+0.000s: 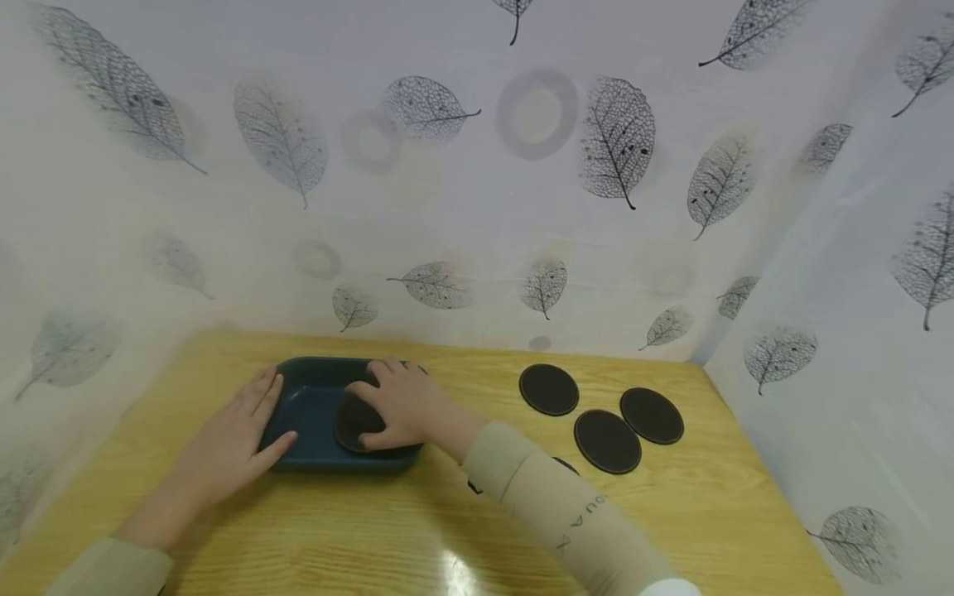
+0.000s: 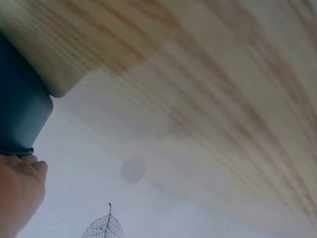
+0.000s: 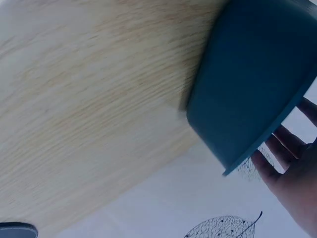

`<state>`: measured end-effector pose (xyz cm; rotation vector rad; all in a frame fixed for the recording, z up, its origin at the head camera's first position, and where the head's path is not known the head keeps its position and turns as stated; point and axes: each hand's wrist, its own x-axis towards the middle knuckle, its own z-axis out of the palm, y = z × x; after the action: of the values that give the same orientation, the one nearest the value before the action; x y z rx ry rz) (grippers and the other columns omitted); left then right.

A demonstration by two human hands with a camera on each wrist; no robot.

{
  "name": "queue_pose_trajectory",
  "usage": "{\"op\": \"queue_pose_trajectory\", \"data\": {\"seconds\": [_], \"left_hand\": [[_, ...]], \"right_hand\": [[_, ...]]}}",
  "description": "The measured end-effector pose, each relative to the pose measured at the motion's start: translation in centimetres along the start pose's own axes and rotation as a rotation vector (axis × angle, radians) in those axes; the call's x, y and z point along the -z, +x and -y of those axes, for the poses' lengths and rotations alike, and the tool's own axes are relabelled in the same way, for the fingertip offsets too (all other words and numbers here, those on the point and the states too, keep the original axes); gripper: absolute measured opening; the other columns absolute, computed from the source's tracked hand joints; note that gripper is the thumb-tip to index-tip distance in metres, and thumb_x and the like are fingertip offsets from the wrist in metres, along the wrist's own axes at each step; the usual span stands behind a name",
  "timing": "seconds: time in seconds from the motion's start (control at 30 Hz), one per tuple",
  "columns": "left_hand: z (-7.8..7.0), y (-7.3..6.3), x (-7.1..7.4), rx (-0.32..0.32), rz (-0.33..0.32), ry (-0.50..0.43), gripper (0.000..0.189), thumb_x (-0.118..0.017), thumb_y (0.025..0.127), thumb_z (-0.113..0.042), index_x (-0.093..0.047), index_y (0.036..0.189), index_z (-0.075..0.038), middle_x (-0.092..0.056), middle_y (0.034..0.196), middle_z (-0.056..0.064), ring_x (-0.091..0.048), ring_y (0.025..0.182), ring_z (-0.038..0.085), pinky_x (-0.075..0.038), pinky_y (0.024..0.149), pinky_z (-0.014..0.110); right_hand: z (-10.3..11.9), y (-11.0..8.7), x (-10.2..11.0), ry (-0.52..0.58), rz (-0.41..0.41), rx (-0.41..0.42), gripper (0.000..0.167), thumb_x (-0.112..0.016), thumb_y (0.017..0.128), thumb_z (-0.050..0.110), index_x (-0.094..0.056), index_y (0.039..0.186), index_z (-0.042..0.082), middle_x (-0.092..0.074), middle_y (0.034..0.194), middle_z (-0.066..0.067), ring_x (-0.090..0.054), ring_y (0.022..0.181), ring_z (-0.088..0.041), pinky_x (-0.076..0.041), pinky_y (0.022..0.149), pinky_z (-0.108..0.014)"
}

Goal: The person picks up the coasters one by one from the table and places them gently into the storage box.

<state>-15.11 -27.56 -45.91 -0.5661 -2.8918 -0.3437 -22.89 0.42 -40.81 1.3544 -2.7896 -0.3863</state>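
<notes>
- nearest us, the right sleeve (image 1: 570,509) slants across the wooden table (image 1: 358,534)
- here we see the left hand (image 1: 231,439), fingers straight, thumb spread apart, touching the blue tray (image 1: 339,467) at its left side
- within the tray's right half we spot a black disc (image 1: 349,424), the right hand (image 1: 406,406) bent over it; whether it's clamped, we can't tell
- beyond the sleeve, three loose discs (image 1: 607,441), two close together
- farthest from us, a leaf-printed backdrop (image 1: 477,207)

R hand (image 3: 300,181) w/ fingers at rim of blue tub (image 3: 252,84), wood tabletop (image 3: 99,94), leaf-print bkgd (image 3: 148,213), dk disc (image 3: 17,231) btm L
</notes>
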Motion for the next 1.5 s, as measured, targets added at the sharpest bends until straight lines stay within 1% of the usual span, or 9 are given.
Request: {"op": "queue_pose_trajectory", "data": {"seconds": [0.13,0.23,0.37,0.6,0.73,0.83,1.0,1.37,1.5], "left_hand": [[0.1,-0.1,0.1,-0.007,-0.019,0.011,0.09,-0.059,0.107,-0.046,-0.022,0.163,0.014,-0.017,0.173,0.034,-0.018,0.163,0.048,0.002,0.137,0.041],[0.1,-0.1,0.0,-0.021,-0.036,0.023,0.09,-0.06,0.106,-0.045,-0.023,0.162,0.015,-0.019,0.172,0.035,-0.014,0.164,0.046,0.011,0.133,0.03],[0.2,-0.1,-0.2,-0.029,-0.043,0.026,0.089,-0.06,0.106,-0.044,-0.024,0.162,0.015,-0.02,0.172,0.035,-0.011,0.165,0.043,0.018,0.126,0.02],[0.0,-0.1,-0.2,-0.028,-0.047,0.028,0.089,-0.06,0.106,-0.044,-0.024,0.162,0.015,-0.022,0.171,0.036,-0.013,0.165,0.044,0.013,0.132,0.028],[-0.1,-0.1,-0.1,-0.027,-0.051,0.028,0.088,-0.06,0.106,-0.044,-0.025,0.162,0.016,-0.022,0.171,0.036,-0.014,0.165,0.044,0.018,0.126,0.019],[-0.1,-0.1,-0.1,-0.028,-0.056,0.031,0.088,-0.06,0.106,-0.043,-0.025,0.161,0.016,-0.021,0.171,0.036,-0.013,0.165,0.043,0.019,0.125,0.017],[0.0,-0.1,-0.3,-0.033,-0.062,0.037,0.088,-0.06,0.106,-0.044,-0.026,0.161,0.016,-0.021,0.171,0.035,-0.016,0.164,0.044,0.017,0.128,0.02],[0.2,-0.1,-0.5,-0.029,-0.045,0.036,0.089,-0.06,0.107,-0.045,-0.024,0.162,0.014,-0.019,0.172,0.034,-0.01,0.166,0.042,0.012,0.132,0.028],[0.2,-0.1,-0.5,-0.029,-0.053,0.03,0.088,-0.06,0.106,-0.044,-0.025,0.162,0.014,-0.02,0.172,0.034,-0.01,0.166,0.041,0.014,0.131,0.025]], "right_hand": [[-0.8,-0.7,0.2,0.041,-0.017,0.008,0.076,-0.06,0.097,0.067,-0.042,0.162,0.033,-0.045,0.162,-0.008,-0.046,0.148,-0.025,-0.046,0.121,-0.043],[-1.6,-1.4,0.5,0.066,-0.025,0.017,0.074,-0.061,0.098,0.064,-0.043,0.162,0.03,-0.045,0.162,-0.009,-0.046,0.149,-0.026,-0.044,0.123,-0.044],[-2.7,-2.4,0.6,0.06,-0.039,0.009,0.073,-0.061,0.099,0.063,-0.044,0.162,0.029,-0.047,0.162,-0.01,-0.047,0.149,-0.028,-0.042,0.124,-0.045],[-5.2,-4.2,-0.1,0.15,-0.06,-0.056,0.071,-0.066,0.099,0.058,-0.047,0.16,0.028,-0.048,0.159,-0.009,-0.045,0.147,-0.028,-0.041,0.123,-0.048],[-6.8,-5.1,-0.7,0.216,-0.058,-0.104,0.071,-0.069,0.098,0.054,-0.048,0.159,0.026,-0.047,0.159,-0.011,-0.044,0.147,-0.029,-0.04,0.123,-0.05],[-7.9,-5.9,-1.0,0.241,-0.056,-0.13,0.07,-0.07,0.098,0.051,-0.049,0.159,0.024,-0.048,0.157,-0.013,-0.044,0.146,-0.03,-0.041,0.12,-0.052],[-9.6,-7.2,-1.2,0.224,-0.059,-0.174,0.07,-0.068,0.097,0.052,-0.05,0.158,0.022,-0.05,0.155,-0.014,-0.047,0.145,-0.032,-0.045,0.117,-0.052],[-12.5,-9.5,-3.1,0.217,-0.056,-0.26,0.068,-0.071,0.098,0.049,-0.053,0.156,0.019,-0.053,0.15,-0.017,-0.051,0.14,-0.035,-0.047,0.115,-0.055],[-13.4,-10.4,-3.9,0.219,-0.077,-0.274,0.067,-0.073,0.097,0.047,-0.055,0.154,0.016,-0.055,0.146,-0.019,-0.053,0.137,-0.038,-0.046,0.11,-0.06]]}}
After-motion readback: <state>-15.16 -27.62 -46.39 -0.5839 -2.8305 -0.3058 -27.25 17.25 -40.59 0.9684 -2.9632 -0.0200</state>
